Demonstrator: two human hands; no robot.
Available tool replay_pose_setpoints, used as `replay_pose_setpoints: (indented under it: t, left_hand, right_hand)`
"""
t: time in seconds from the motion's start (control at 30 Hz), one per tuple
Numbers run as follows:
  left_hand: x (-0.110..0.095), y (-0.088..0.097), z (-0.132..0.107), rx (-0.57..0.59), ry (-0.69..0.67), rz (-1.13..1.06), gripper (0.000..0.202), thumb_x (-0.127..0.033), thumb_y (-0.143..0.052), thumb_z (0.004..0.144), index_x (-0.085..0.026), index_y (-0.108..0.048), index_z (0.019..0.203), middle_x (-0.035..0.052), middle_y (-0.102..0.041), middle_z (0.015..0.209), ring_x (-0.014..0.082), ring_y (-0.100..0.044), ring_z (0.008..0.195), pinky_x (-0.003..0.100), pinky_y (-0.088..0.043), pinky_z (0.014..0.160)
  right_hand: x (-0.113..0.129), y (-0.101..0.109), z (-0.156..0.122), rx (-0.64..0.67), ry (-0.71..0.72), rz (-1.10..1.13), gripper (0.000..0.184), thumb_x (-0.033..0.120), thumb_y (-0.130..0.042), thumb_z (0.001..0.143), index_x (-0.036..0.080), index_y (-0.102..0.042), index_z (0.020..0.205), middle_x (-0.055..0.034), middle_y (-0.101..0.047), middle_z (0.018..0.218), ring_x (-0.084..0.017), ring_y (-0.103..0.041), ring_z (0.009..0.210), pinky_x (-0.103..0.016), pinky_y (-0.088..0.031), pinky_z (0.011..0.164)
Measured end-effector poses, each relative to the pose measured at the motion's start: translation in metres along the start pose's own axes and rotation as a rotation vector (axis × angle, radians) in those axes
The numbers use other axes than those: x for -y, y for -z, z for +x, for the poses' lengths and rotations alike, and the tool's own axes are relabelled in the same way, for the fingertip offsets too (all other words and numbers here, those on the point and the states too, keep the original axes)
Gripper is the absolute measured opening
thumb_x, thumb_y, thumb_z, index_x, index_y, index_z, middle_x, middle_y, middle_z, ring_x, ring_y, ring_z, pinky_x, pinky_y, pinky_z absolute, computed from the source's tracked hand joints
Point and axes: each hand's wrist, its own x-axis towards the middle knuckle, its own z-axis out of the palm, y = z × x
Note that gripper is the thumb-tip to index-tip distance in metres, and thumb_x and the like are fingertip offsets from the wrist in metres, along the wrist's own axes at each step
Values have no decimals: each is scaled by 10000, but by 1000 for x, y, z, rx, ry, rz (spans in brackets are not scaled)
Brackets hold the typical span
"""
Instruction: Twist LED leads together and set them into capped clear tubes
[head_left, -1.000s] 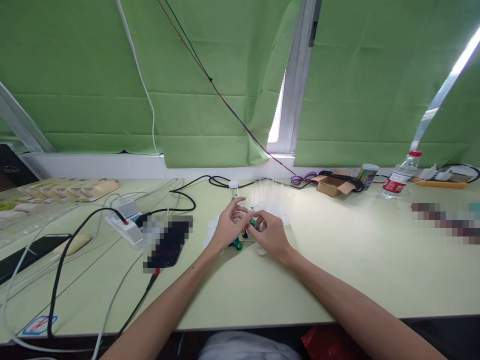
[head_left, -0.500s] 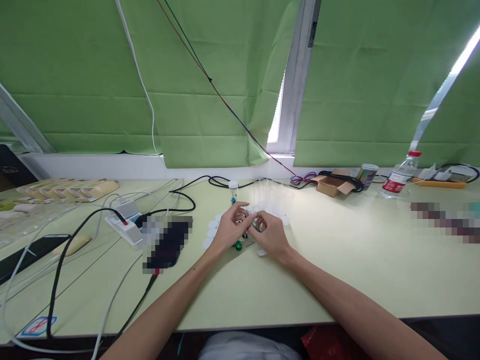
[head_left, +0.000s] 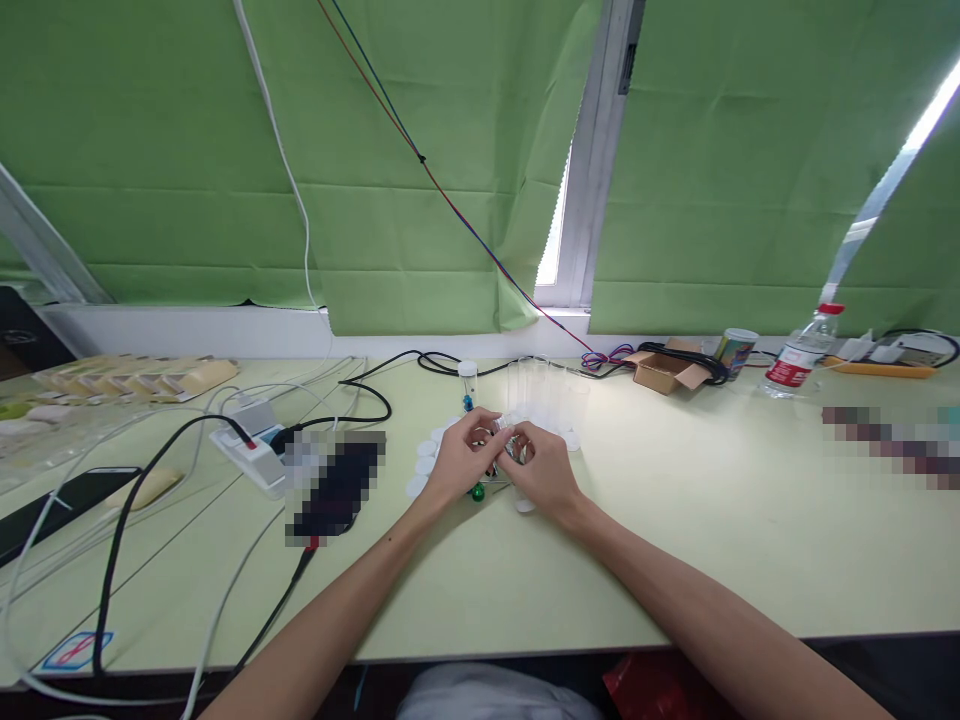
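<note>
My left hand and my right hand meet over the middle of the table, fingertips pinched together. A small clear, shiny piece shows between them; fingers cover most of it and its kind is unclear. Just below my left hand lies a shiny green ball. Behind the hands stands a clear tube with a white cap, small blue items inside. Several open clear tubes stand to its right. White round caps lie left of my left hand, and another cap sits under my right hand.
On the left are a phone, a power strip and loose cables. A small cardboard box, a printed can and a water bottle stand at the back right. The table's front edge runs before me.
Both hands stay in nearly the same place, still pinched together. The clear piece between the fingertips shows slightly differently, as the fingers have shifted a little.
</note>
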Motion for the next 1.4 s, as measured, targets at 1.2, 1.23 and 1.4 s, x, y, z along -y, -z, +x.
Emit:
replay_pose_setpoints:
  t: [1.2, 1.23, 1.4]
  left_hand:
    - [-22, 37, 20, -573, 8, -495, 334, -426, -754, 686, -167, -595, 825, -8, -600, 695, 56, -479, 473, 174, -340, 389]
    - [-21, 38, 21, -584, 15, -502, 335, -425, -754, 684, -164, -598, 825, -5, -599, 700, 59, -494, 492, 170, -353, 402]
    - [-17, 36, 21, -570, 12, -491, 353, -447, -730, 708, -163, -602, 873, 6, -601, 740, 66, -542, 537, 166, -406, 462]
  right_hand:
    - [15, -4, -13, 191, 99, 124, 178, 262, -498, 912, 179, -653, 888, -22, -646, 787, -119, -503, 597, -240, -415, 576]
    - [17, -6, -16, 251, 148, 121, 167, 239, -507, 903, 183, -664, 917, -28, -657, 824, -119, -516, 600, -241, -431, 586]
    - [28, -10, -30, 519, 380, 117, 340, 150, -500, 890, 232, -617, 1198, -55, -657, 1182, -177, -623, 1025, -284, -494, 859]
